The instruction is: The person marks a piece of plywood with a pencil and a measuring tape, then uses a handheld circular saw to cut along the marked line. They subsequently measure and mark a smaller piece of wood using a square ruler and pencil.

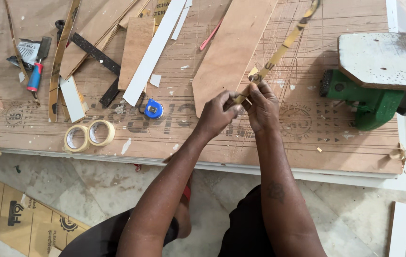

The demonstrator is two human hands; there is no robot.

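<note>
My left hand (218, 113) and my right hand (263, 105) meet above the plywood board (307, 138), both pinching the near end of a long thin yellow strip (286, 44) with dark print. The strip runs up and to the right, out of the top of the view. A small flap of it sticks up just above my right fingers. Under my hands lies a long brown plywood piece (231, 47), slanted toward the far edge.
A green tool with a worn white plate (379, 71) stands at the right. Two tape rolls (89, 134), a blue tape measure (153, 109), a black square (99, 57), a white strip (153, 52), wood offcuts and a blue-handled tool (36, 74) lie left. Tiled floor is below.
</note>
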